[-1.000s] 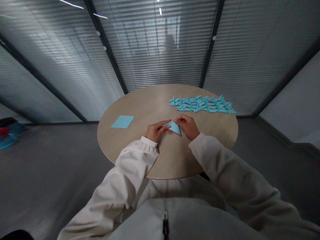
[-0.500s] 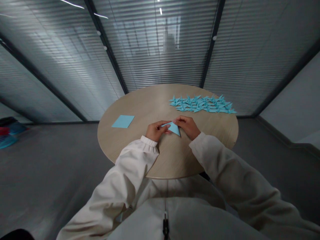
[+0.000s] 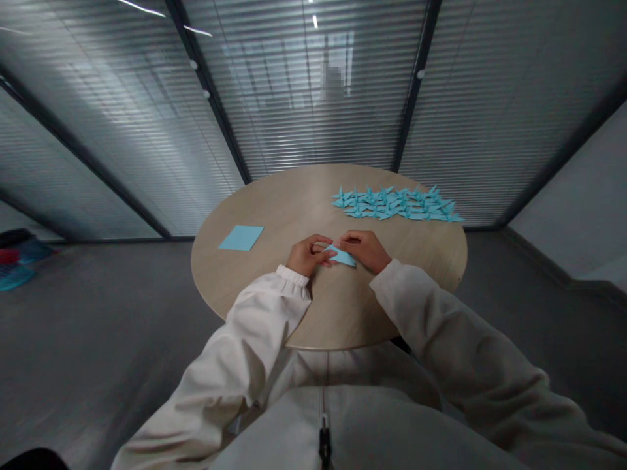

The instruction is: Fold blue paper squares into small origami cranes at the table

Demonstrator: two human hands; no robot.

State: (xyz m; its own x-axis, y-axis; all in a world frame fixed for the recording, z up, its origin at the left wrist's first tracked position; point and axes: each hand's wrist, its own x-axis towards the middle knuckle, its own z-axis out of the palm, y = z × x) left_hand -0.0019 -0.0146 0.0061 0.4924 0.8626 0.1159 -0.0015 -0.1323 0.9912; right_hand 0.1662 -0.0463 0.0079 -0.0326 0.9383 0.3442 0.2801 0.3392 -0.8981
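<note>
Left hand (image 3: 307,256) and right hand (image 3: 360,251) pinching a folded blue paper triangle (image 3: 341,256) on the round wooden tabletop (image 3: 294,202)

Both hands are closing narrowly on the triangle, which is sitting between them near the tabletop's near edge. A flat blue paper square (image 3: 241,237) is lying well left; rows of blue origami cranes (image 3: 396,203) are lying beyond.

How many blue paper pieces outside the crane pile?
2: a flat sheet on the table, and a folded piece between the left hand and right hand. Hands may hide more.
</note>
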